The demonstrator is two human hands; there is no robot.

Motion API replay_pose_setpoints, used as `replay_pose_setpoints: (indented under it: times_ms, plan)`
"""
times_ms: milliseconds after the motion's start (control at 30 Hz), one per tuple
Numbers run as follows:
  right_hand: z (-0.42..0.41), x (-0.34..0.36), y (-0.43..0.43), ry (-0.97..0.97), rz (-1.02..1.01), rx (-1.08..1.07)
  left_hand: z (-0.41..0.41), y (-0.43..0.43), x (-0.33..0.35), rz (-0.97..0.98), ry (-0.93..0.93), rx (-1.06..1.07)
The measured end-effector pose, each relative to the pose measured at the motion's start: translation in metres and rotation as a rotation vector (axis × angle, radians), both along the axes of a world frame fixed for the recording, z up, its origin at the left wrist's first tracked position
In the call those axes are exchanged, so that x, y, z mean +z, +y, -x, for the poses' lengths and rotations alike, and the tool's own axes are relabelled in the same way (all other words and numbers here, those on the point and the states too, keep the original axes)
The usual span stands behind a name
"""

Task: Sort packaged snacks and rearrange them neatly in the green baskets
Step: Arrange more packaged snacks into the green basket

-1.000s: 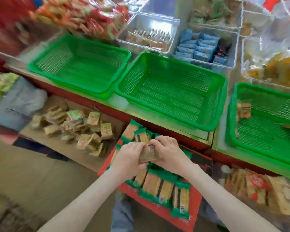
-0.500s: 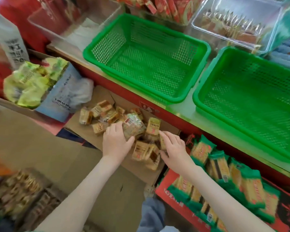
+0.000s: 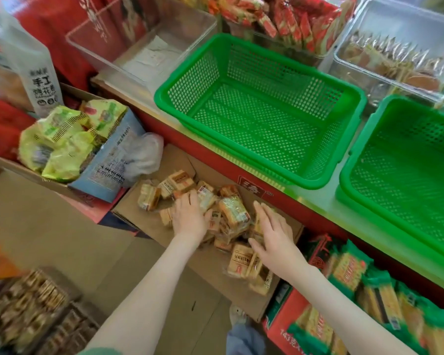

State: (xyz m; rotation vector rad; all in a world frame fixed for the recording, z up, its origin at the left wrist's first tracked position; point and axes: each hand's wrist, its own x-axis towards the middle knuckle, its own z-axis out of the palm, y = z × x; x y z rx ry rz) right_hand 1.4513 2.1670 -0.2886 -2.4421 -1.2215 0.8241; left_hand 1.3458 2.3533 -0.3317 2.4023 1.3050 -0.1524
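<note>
— What are the hands doing?

— The left hand (image 3: 190, 217) lies palm down on the heap of small snack packets (image 3: 232, 216). Its fingers bend over them, but whether it really grips one, I cannot tell from here. The right hand (image 3: 274, 235) is spread flat, fingers straight and close together, and it touches the right side of the same heap. It holds nothing, I think.

— And where is this heap?

— On a flat cardboard (image 3: 210, 266), low beside the red counter (image 3: 280, 203), below the green basket (image 3: 267, 65). This basket has nothing in it. A second green basket (image 3: 395, 180) stands just beside it, on the right.

— Are the packets difficult to take?

— I judge not. They look light. The film is thin and shiny, so probably a little slippery, and the cake or biscuit inside can likely crumble. It is better to gather several together between both palms, pressing on the flat faces, and not to squeeze strongly.
</note>
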Motion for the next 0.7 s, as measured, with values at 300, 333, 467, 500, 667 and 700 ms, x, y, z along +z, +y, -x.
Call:
replay_pose_setpoints:
  times_ms: [300, 333, 467, 500, 667, 700]
  plan:
    - [0.01, -0.028, 0.047, -0.139, 0.121, 0.222, 0.008, -0.013, -0.009, 0.01, 0.001, -0.136]
    - [0.01, -0.029, 0.046, -0.141, 0.113, 0.213, 0.011, -0.014, -0.009, 0.005, -0.02, -0.157]
    - [0.012, -0.028, 0.038, -0.13, 0.051, 0.176, 0.02, -0.023, -0.014, -0.036, -0.083, -0.199]
    - [0.012, -0.028, 0.036, -0.13, 0.038, 0.172, 0.021, -0.025, -0.015, -0.048, -0.091, -0.196]
    - [0.007, -0.019, 0.019, -0.101, -0.025, 0.136, 0.016, -0.04, -0.005, -0.117, -0.178, -0.16]
    - [0.005, -0.016, 0.014, -0.106, -0.046, 0.125, 0.012, -0.046, -0.001, -0.125, -0.203, -0.17]
